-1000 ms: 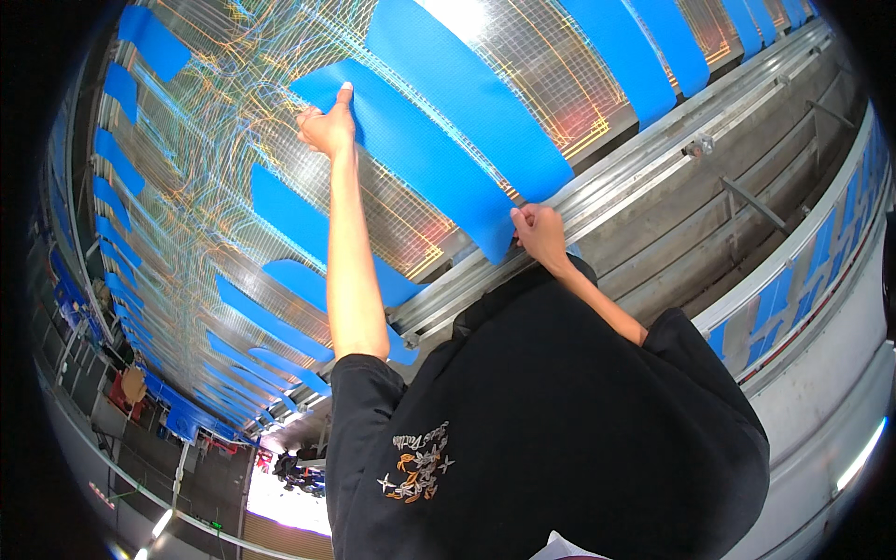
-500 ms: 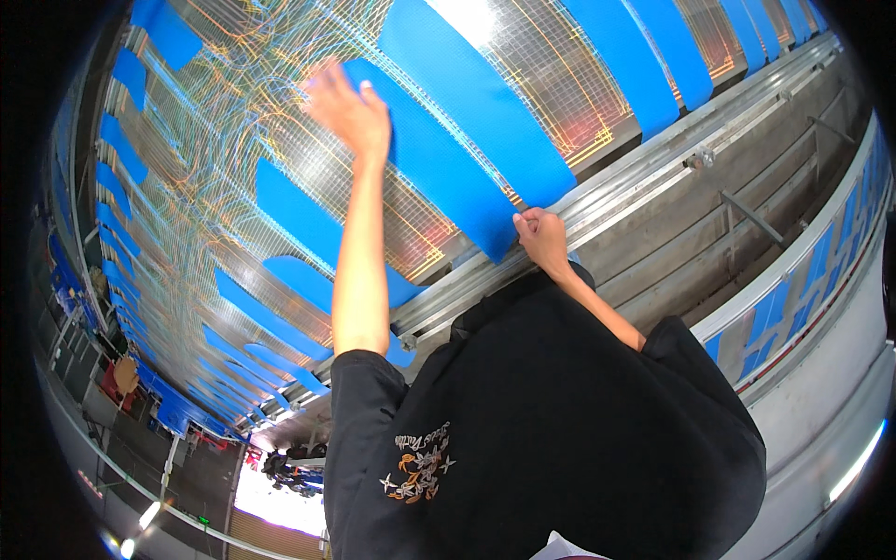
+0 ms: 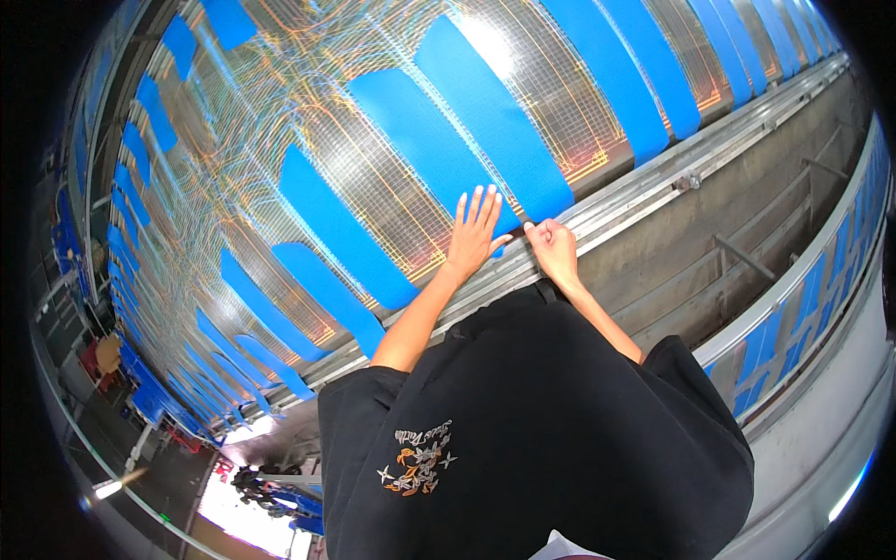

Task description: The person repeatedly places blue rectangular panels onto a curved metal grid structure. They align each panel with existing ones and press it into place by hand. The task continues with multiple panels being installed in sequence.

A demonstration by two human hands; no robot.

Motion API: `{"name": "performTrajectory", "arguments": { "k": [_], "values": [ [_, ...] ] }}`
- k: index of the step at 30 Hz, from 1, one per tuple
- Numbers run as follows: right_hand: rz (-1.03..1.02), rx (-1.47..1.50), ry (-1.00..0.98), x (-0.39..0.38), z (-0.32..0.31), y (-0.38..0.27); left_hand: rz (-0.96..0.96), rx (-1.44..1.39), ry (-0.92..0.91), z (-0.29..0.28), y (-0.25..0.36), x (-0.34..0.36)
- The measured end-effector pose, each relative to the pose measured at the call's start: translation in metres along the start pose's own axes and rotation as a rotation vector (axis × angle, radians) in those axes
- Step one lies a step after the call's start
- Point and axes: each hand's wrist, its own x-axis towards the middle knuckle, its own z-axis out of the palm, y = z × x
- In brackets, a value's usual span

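Observation:
My left hand (image 3: 473,239) lies flat with fingers spread over the near end of a long blue fabric panel (image 3: 406,121). At the table's near edge, my right hand (image 3: 554,250) is closed in a pinch by the gap between that panel and another blue panel (image 3: 490,117) to its right. What its fingertips hold, if anything, is too small to make out. Both panels lie flat on a shiny long table (image 3: 565,84) marked with grids and curved coloured lines.
More blue panels (image 3: 341,224) lie in rows along the table on both sides. A metal rail (image 3: 653,191) runs along its near edge. A second table (image 3: 775,341) with blue pieces stands behind me at the right, across a gap with metal struts (image 3: 742,259).
My left hand has come down from the panel's far part to its near end. The panel's near corner no longer hangs far over the rail. My right hand stays at the edge.

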Motion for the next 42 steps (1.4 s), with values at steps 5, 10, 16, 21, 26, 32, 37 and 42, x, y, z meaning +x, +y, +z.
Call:
{"name": "performTrajectory", "arguments": {
  "k": [5, 10, 16, 21, 26, 32, 37, 42],
  "values": [
    [-0.175, 0.024, 0.023, -0.015, 0.001, -0.021, -0.072, -0.091, 0.005, -0.009, 0.017, -0.004],
    [-0.418, -0.056, -0.069, -0.056, 0.051, -0.052, -0.29, -0.442, 0.107, -0.038, 0.02, -0.054],
    [-0.539, -0.242, -0.315, -0.128, 0.156, -0.052, -0.575, -0.718, 0.35, -0.047, -0.002, -0.243],
    [-0.592, -0.651, -0.449, -0.185, 0.275, 0.0, -0.99, -1.035, 0.578, -0.05, -0.001, -0.406],
    [-0.504, -0.714, -0.376, -0.238, 0.318, -0.003, -1.049, -1.124, 0.772, -0.022, -0.01, -0.495],
    [-0.53, -0.596, -0.226, -0.237, 0.299, 0.014, -0.94, -1.141, 0.697, -0.021, -0.021, -0.51],
    [-0.479, -0.38, -0.105, -0.231, 0.262, 0.023, -0.919, -1.176, 0.676, -0.03, -0.028, -0.499],
    [-0.428, -0.203, 0.1, -0.198, 0.195, 0.026, -0.874, -1.33, 0.629, -0.024, -0.031, -0.436]
  ]
}}
